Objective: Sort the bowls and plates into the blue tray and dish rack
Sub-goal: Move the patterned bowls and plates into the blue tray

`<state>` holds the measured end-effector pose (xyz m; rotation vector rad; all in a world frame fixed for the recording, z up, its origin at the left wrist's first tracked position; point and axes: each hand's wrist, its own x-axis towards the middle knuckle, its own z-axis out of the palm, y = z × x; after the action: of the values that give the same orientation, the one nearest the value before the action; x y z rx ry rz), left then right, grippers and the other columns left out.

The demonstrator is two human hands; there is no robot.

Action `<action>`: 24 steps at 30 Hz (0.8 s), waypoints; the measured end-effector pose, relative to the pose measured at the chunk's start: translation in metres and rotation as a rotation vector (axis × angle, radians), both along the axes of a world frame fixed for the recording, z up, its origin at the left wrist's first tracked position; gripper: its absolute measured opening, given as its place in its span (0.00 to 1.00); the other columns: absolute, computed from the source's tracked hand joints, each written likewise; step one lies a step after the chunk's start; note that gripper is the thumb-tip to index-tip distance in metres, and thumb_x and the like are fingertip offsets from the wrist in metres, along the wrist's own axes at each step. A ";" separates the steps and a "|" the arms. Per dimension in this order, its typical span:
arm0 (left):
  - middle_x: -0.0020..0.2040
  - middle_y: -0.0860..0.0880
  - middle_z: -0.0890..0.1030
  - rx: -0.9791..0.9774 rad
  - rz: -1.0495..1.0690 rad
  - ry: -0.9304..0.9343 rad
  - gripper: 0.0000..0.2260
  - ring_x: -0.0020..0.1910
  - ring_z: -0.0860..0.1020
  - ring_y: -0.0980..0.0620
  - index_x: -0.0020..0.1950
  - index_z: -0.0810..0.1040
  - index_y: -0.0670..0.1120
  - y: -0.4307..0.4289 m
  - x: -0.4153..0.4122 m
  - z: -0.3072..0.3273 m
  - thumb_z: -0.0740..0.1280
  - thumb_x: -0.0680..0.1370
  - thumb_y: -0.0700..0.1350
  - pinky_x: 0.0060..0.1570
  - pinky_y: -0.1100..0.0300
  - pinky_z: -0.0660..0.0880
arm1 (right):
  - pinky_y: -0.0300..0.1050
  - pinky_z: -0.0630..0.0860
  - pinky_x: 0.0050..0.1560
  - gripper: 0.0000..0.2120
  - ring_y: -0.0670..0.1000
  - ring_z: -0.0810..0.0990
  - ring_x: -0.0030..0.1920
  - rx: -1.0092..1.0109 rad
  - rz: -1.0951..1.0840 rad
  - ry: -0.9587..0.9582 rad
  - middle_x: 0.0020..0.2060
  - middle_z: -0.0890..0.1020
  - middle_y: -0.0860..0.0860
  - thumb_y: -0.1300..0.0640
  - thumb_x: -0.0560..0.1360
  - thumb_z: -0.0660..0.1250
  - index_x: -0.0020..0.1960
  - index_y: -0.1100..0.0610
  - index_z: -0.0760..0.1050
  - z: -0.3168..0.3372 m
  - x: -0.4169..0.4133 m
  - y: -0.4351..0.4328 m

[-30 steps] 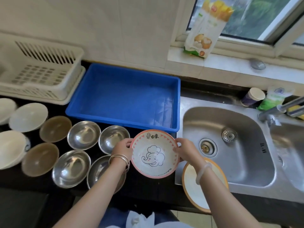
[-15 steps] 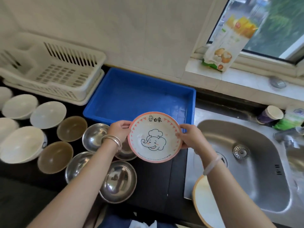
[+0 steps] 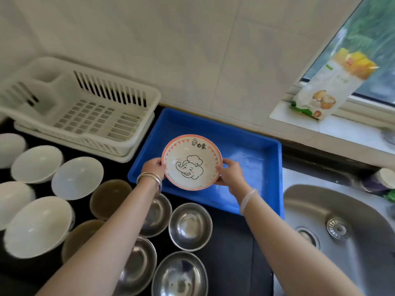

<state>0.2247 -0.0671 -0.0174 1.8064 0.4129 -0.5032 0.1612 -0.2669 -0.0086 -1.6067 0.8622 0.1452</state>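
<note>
I hold a white elephant plate [image 3: 191, 162] with a pink rim over the front left part of the blue tray [image 3: 245, 144]. My left hand [image 3: 153, 167] grips its left edge and my right hand [image 3: 229, 173] grips its right edge. The tray has nothing else in it. The white dish rack [image 3: 85, 112] stands to the tray's left against the wall, with nothing in it. On the dark counter in front sit several steel bowls [image 3: 190, 226], two brown bowls [image 3: 110, 197] and several white bowls [image 3: 78, 177].
A steel sink [image 3: 342, 231] lies to the right of the tray. A food packet [image 3: 333, 84] leans on the window sill at the upper right. A cup and a green item stand at the right edge behind the sink.
Both hands have carried the elephant plate away from my body and up, from the counter's front edge to above the blue tray. The view has shifted left, hiding the wooden-rimmed plate by the sink.
</note>
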 end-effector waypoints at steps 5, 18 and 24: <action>0.43 0.46 0.81 0.098 -0.033 -0.006 0.10 0.44 0.78 0.46 0.47 0.80 0.43 0.002 0.026 -0.019 0.59 0.75 0.36 0.49 0.50 0.76 | 0.41 0.80 0.27 0.18 0.53 0.83 0.36 0.015 -0.022 0.049 0.44 0.81 0.57 0.63 0.79 0.59 0.69 0.59 0.68 -0.017 0.024 0.009; 0.51 0.43 0.79 -0.292 0.155 0.272 0.13 0.50 0.78 0.42 0.59 0.75 0.44 0.008 0.042 -0.026 0.59 0.77 0.34 0.42 0.47 0.78 | 0.41 0.81 0.33 0.15 0.53 0.85 0.37 0.292 -0.084 -0.024 0.48 0.82 0.57 0.61 0.79 0.61 0.65 0.59 0.72 -0.034 0.029 0.013; 0.63 0.37 0.74 -0.460 0.199 0.455 0.19 0.61 0.74 0.36 0.67 0.67 0.41 0.010 0.033 -0.027 0.57 0.77 0.30 0.53 0.41 0.74 | 0.44 0.82 0.43 0.17 0.56 0.85 0.48 0.644 -0.177 -0.048 0.53 0.82 0.55 0.59 0.78 0.65 0.66 0.54 0.70 -0.052 0.003 0.020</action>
<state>0.2573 -0.0570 -0.0444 1.1879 0.7163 -0.7993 0.1641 -0.2468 -0.0610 -0.9267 0.8096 0.2303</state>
